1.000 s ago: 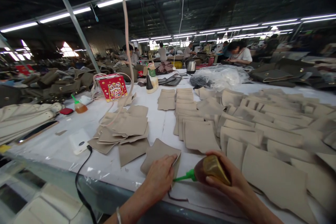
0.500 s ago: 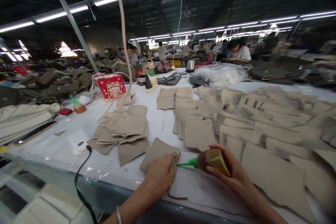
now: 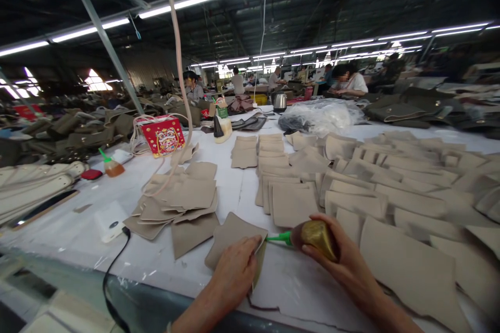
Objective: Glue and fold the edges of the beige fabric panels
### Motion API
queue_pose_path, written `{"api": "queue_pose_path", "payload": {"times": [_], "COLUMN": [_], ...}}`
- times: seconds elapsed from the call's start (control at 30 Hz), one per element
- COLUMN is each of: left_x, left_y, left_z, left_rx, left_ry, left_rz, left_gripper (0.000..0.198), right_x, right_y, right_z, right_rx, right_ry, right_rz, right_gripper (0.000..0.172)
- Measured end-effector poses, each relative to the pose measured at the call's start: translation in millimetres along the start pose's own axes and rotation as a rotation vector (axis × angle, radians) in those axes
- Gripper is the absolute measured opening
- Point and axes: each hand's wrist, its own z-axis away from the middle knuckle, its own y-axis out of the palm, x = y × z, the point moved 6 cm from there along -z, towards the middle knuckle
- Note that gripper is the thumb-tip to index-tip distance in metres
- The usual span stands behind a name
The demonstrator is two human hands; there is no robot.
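My left hand (image 3: 233,273) lies flat on a beige fabric piece (image 3: 228,234) at the near edge of the white table (image 3: 242,187), fingers holding its right edge down. My right hand (image 3: 338,260) is wrapped round a squeeze bottle of amber glue (image 3: 316,234). Its green nozzle (image 3: 278,239) points left and touches the far right corner of that piece. A loose heap of the same beige pieces (image 3: 177,200) lies to the left. Rows of more pieces (image 3: 375,187) cover the table to the right.
A white power bank with a black cable (image 3: 110,222), a small glue bottle (image 3: 109,165), a red printed bag (image 3: 162,135) and a hanging hose (image 3: 177,62) stand at the left. A clear plastic bag (image 3: 324,114) lies at the back. Other people work at far tables.
The glue nozzle has slid away from me along the piece's right edge, from near corner to far corner. My left hand has stayed on the piece. The view has dipped slightly.
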Motion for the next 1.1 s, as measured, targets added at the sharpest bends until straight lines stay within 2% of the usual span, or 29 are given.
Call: {"api": "queue_pose_path", "payload": {"times": [0.13,0.33,0.5,0.7,0.87,0.97,1.1], "left_x": [0.4,0.2,1.7,-2.6,-5.8,-3.6,3.1], "left_y": [-0.2,0.2,0.9,-3.2,-4.3,-4.5,-4.1], "left_z": [-1.0,-1.4,-2.6,0.4,3.2,2.6,2.0], "left_rx": [0.003,0.001,0.002,-0.003,-0.012,-0.029,-0.036], "left_ry": [-0.002,-0.011,-0.024,-0.047,-0.08,-0.086,-0.137], "left_rz": [0.002,0.031,0.011,0.024,0.018,0.039,0.089], "left_gripper": [0.048,0.049,0.049,0.049,0.049,0.049,0.05], "right_x": [3.3,-1.1,-2.4,5.2,15.3,10.2,-15.1], "right_y": [-2.2,3.5,-3.5,13.6,17.2,12.9,12.4], "right_z": [-0.7,5.3,-1.8,19.5,30.1,30.0,35.7], "right_rx": [-0.036,0.083,-0.021,0.167,0.174,0.127,0.076], "right_ry": [-0.058,0.074,0.1,0.153,0.194,0.291,0.504], "right_rz": [0.069,-0.081,-0.041,-0.201,-0.276,-0.428,-0.844], "right_gripper": [0.047,0.051,0.052,0.054,0.051,0.05,0.049]}}
